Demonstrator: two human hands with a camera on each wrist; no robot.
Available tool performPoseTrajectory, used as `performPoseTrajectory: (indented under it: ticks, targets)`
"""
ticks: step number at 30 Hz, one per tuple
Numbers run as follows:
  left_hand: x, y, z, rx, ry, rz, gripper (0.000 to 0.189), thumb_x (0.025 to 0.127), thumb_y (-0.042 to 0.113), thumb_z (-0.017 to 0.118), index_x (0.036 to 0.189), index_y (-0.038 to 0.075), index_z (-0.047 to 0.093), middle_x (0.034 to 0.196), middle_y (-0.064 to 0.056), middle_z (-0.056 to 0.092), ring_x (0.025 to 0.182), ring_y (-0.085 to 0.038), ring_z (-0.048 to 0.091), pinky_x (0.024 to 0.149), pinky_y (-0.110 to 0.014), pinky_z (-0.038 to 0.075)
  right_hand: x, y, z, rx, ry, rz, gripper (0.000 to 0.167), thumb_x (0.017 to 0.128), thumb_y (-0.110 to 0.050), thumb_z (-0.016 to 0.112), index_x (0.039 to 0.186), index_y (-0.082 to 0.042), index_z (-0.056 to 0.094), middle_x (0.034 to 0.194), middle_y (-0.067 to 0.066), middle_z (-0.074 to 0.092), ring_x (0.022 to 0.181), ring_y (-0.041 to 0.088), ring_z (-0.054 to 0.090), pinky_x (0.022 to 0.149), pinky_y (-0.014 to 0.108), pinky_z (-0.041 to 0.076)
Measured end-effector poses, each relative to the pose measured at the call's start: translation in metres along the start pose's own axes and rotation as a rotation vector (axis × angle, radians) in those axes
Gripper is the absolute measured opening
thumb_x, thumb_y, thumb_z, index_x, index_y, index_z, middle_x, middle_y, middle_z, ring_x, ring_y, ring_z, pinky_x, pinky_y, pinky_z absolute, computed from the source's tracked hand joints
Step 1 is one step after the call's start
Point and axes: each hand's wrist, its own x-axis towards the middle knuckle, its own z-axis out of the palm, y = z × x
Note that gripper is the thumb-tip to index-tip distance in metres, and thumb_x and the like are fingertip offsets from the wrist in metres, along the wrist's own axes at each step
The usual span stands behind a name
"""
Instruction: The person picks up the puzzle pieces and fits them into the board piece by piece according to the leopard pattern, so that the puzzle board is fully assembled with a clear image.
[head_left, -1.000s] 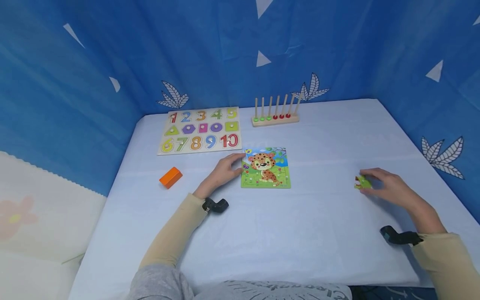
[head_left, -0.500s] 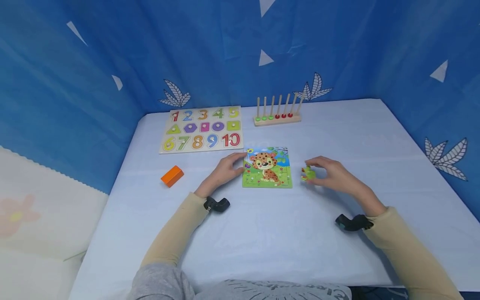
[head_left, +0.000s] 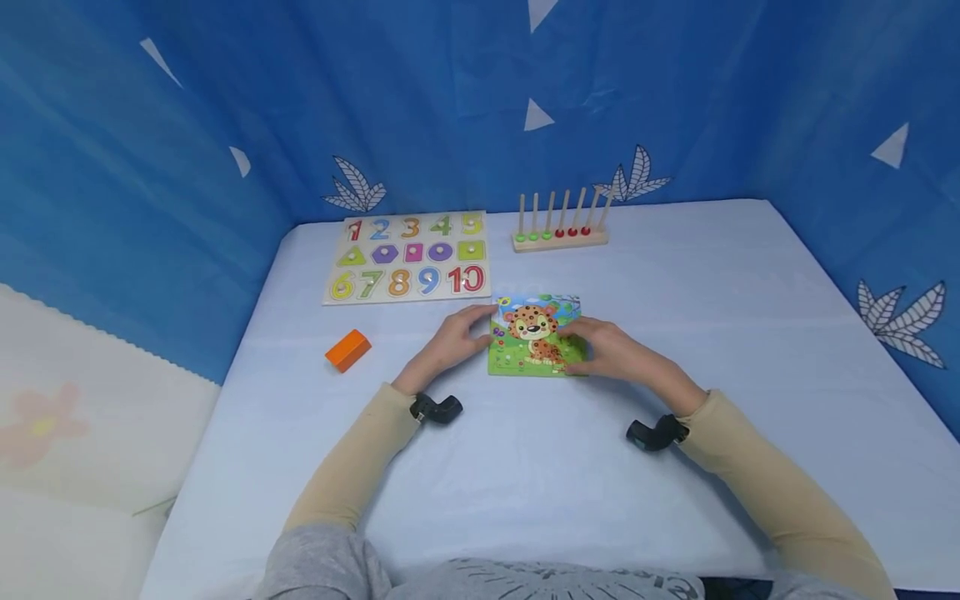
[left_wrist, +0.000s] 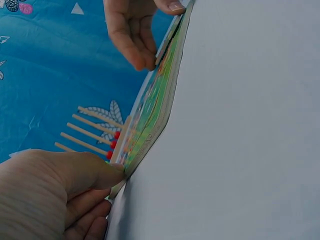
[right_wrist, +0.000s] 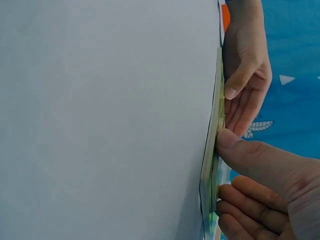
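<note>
A square jigsaw puzzle point(head_left: 528, 327) with a leopard cub on green grass lies mid-table. My left hand point(head_left: 452, 338) holds its left edge, thumb and index finger spread along it; the left wrist view shows the thumb point(left_wrist: 107, 172) right at the board's rim. Over the puzzle's right side is my right hand point(head_left: 611, 350), its thumb and fingers gripping a small green puzzle piece point(left_wrist: 169, 41). In the right wrist view the thumb point(right_wrist: 235, 140) and the curled fingers meet the layered edge there. The hand covers most of the piece in the head view.
Behind the puzzle, to the left, lies a wooden number board point(head_left: 408, 258) with knobbed pieces. A wooden peg counter point(head_left: 561, 242) with green and red beads stands at the back. An orange block point(head_left: 348, 351) rests left of my left hand. Blue curtains point(head_left: 450, 100) border the table.
My right hand has carried the green puzzle piece leftward across the table, from the far right to over the puzzle's right side. The left hand has kept its place at the left edge.
</note>
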Motion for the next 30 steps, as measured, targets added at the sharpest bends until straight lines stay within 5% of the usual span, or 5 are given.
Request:
performPoseTrajectory:
  ticks: [24,30]
  targets:
    - [0.001,0.003,-0.003,-0.006,0.011,-0.001,0.054,0.088,0.01,0.065,0.138,0.003,0.046,0.141,-0.012,0.045,0.132,-0.024,0.037,0.11,-0.034,0.028,0.007,-0.005,-0.001,0.003,0.033,-0.081,0.038,0.078,-0.016,0.078,0.111,-0.002,0.067,0.106,0.009,0.065,0.099,0.025,0.06,0.087,0.043,0.05]
    - [0.001,0.007,-0.006,0.012,0.016,0.003,0.052,0.09,0.013,0.061,0.139,0.004,0.045,0.142,-0.012,0.044,0.132,-0.024,0.037,0.11,-0.034,0.028,0.01,-0.003,-0.014,0.115,0.135,0.008,0.041,0.09,-0.026,0.066,0.121,0.0,0.06,0.12,0.014,0.06,0.114,0.031,0.053,0.097,0.05,0.043]
